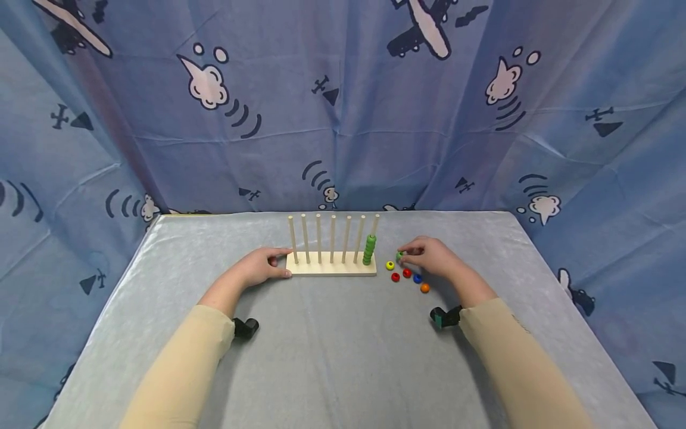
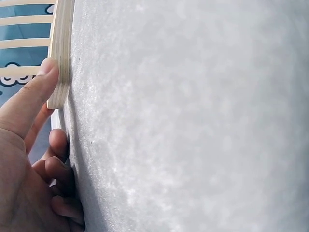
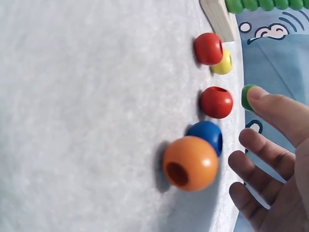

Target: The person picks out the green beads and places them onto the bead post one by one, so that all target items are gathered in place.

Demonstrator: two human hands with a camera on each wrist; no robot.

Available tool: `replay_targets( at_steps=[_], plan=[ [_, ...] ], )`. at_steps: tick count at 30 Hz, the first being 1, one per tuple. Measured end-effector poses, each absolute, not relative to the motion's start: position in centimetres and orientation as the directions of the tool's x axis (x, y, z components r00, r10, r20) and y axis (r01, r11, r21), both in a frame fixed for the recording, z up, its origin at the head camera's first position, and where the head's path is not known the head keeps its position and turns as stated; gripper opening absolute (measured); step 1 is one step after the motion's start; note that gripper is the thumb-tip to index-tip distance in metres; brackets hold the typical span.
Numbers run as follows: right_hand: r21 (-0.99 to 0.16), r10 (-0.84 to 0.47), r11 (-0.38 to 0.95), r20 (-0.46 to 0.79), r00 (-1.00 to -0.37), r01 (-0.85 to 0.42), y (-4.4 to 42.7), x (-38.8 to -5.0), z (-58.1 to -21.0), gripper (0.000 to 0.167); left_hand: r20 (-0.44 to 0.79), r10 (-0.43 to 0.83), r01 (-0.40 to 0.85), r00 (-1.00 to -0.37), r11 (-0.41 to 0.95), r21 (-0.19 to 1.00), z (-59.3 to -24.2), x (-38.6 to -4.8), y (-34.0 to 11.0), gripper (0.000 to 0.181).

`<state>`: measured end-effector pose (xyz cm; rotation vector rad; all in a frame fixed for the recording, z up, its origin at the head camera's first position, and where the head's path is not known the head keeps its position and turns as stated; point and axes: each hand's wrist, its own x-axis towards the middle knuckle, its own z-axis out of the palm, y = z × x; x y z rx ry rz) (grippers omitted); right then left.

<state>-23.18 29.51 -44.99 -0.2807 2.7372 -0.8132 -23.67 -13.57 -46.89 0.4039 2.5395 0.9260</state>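
A wooden peg board point(image 1: 331, 270) with a row of upright pegs stands toward the back of the table. Several green beads point(image 1: 369, 249) are stacked on its rightmost peg. My left hand point(image 1: 258, 266) grips the board's left end, its thumb point(image 2: 47, 72) on the front edge in the left wrist view. Right of the board, my right hand point(image 1: 429, 256) pinches a green bead point(image 3: 248, 97) between thumb and a finger mostly hidden behind. Close to that hand lie two red beads point(image 3: 216, 102), a yellow bead point(image 1: 390, 266), a blue bead point(image 1: 417, 278) and an orange bead point(image 3: 190, 163).
A pale grey cloth covers the table point(image 1: 321, 357). Behind it hangs a blue curtain point(image 1: 343, 167) with printed planes and clouds. Black wrist mounts point(image 1: 446, 317) sit at both sleeves.
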Motion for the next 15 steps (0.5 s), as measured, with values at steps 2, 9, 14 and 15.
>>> replay_targets(
  at_steps=[2, 9, 14, 15],
  plan=[
    [-0.556, -0.261, 0.822, -0.185, -0.947, -0.118, 29.5, -23.1, -44.7, 0.029, -0.273, 0.397, 0.129, -0.876, 0.739, 0.661, -46.8, -23.7, -13.4, 0.064],
    [-0.576, -0.241, 0.808, -0.132, -0.961, -0.123, 29.1, -22.7, -43.2, 0.033, -0.271, 0.403, 0.131, -0.874, 0.733, 0.667, -46.9, -23.8, -13.4, 0.064],
    [-0.600, -0.249, 0.785, -0.073, -0.966, -0.157, 28.5, -22.4, -42.0, 0.035, -0.279, 0.396, 0.113, -0.875, 0.727, 0.678, -46.9, -23.8, -13.6, 0.064],
    [-0.605, -0.252, 0.778, -0.055, -0.966, -0.168, 28.4, -22.4, -41.6, 0.034, -0.279, 0.397, 0.113, -0.874, 0.726, 0.678, -47.0, -23.8, -13.6, 0.064]
  ],
)
